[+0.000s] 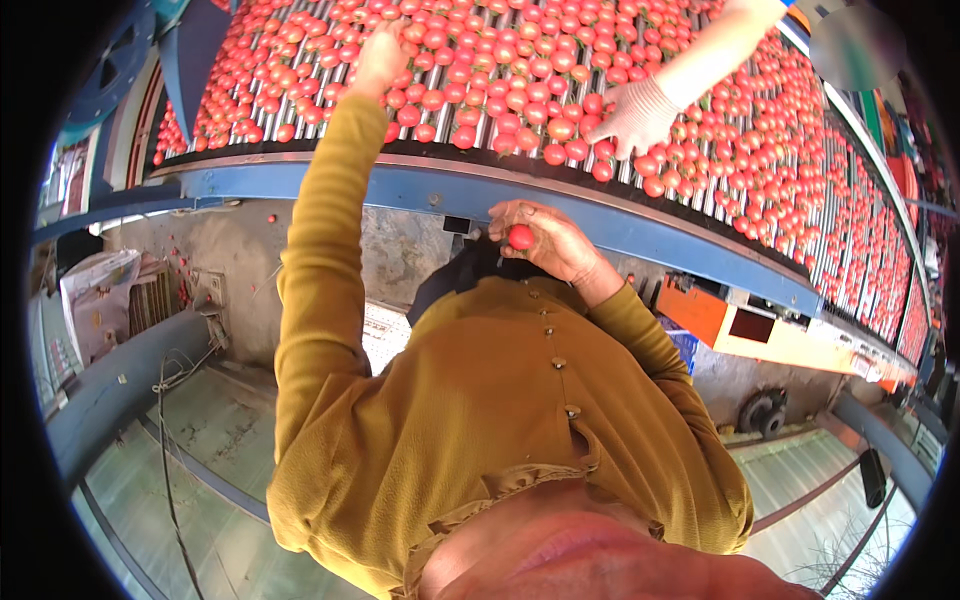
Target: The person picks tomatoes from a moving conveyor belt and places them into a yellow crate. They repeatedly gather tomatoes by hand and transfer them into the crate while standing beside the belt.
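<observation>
A wide bed of red tomatoes [517, 82] lies on a conveyor of metal rollers [442, 86] before me. My left hand [381, 60] reaches far over the belt among the tomatoes; its fingertips blend into the fruit, so whether it grips one cannot be told. Close to my waist, on my side of the blue conveyor frame [405, 184], my right hand [551, 236] is turned up with curled fingers. It holds a single red tomato [521, 237].
Another person's gloved hand [637, 116] spreads over the tomatoes to the right. Orange machine housing [694, 311] sits beneath the frame at right. Fallen tomatoes [182, 289] lie on the floor at left, near a cardboard box [101, 300] and a thick grey pipe [135, 390].
</observation>
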`<action>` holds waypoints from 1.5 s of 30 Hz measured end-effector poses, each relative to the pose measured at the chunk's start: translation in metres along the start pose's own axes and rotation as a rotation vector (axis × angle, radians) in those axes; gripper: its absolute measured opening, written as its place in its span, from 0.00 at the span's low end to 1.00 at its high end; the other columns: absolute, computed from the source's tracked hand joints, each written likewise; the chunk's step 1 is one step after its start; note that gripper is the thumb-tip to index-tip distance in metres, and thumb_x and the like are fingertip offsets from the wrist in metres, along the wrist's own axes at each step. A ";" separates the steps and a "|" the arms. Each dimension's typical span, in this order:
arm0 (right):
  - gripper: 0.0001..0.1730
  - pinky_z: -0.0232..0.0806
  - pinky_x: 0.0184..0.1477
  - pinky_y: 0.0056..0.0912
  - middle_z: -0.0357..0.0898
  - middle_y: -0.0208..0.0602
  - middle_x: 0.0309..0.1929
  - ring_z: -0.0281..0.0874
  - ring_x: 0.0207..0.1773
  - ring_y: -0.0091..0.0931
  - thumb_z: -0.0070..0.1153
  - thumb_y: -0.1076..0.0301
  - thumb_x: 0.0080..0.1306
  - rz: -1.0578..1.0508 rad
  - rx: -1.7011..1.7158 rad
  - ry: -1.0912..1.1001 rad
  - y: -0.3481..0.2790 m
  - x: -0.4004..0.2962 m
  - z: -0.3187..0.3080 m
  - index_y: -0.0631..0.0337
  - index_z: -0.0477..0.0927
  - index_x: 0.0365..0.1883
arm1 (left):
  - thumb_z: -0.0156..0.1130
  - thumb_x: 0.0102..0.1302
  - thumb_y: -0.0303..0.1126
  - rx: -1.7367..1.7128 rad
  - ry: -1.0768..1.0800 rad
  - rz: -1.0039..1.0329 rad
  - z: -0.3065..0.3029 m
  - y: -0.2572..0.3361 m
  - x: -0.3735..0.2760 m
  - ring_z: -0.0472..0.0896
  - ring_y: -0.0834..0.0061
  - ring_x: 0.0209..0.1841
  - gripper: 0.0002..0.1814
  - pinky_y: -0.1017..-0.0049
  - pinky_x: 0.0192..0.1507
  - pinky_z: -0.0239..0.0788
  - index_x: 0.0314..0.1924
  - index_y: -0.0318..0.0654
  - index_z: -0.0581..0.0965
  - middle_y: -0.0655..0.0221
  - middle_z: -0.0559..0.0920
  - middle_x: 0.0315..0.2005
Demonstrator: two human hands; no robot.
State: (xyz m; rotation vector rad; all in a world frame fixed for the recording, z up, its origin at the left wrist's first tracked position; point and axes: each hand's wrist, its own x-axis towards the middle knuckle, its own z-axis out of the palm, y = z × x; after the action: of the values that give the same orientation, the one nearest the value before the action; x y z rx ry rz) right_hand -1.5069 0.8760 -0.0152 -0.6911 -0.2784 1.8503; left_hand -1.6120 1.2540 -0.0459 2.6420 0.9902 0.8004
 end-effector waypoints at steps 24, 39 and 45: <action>0.24 0.68 0.43 0.24 0.75 0.43 0.51 0.75 0.48 0.26 0.49 0.62 0.69 -0.787 -0.031 1.249 -0.027 -0.139 -0.098 0.67 0.68 0.59 | 0.67 0.60 0.33 -0.721 -0.080 -0.311 0.025 -0.054 0.019 0.76 0.79 0.36 0.24 0.79 0.40 0.70 0.54 0.31 0.72 0.66 0.78 0.40; 0.25 0.70 0.45 0.42 0.75 0.46 0.44 0.77 0.44 0.41 0.61 0.60 0.55 -0.099 -1.874 1.005 -0.108 0.098 -0.024 0.56 0.75 0.51 | 0.53 0.68 0.37 -1.761 -0.188 -1.199 -0.041 -0.006 -0.123 0.72 0.79 0.22 0.10 0.83 0.20 0.59 0.43 0.39 0.74 0.69 0.76 0.28; 0.20 0.72 0.50 0.34 0.75 0.32 0.52 0.75 0.50 0.26 0.47 0.57 0.71 -0.179 -0.384 0.238 -0.079 0.206 0.015 0.57 0.72 0.56 | 0.47 0.70 0.29 -1.277 -0.112 -0.607 -0.030 0.034 -0.092 0.71 0.86 0.34 0.16 0.85 0.36 0.64 0.56 0.35 0.70 0.73 0.76 0.34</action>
State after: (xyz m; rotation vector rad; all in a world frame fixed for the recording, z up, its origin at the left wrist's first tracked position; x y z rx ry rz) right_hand -1.5037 1.0963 -0.0308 -1.1043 -0.5290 1.5400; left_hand -1.6680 1.1681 -0.0471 1.2025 0.7585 0.7306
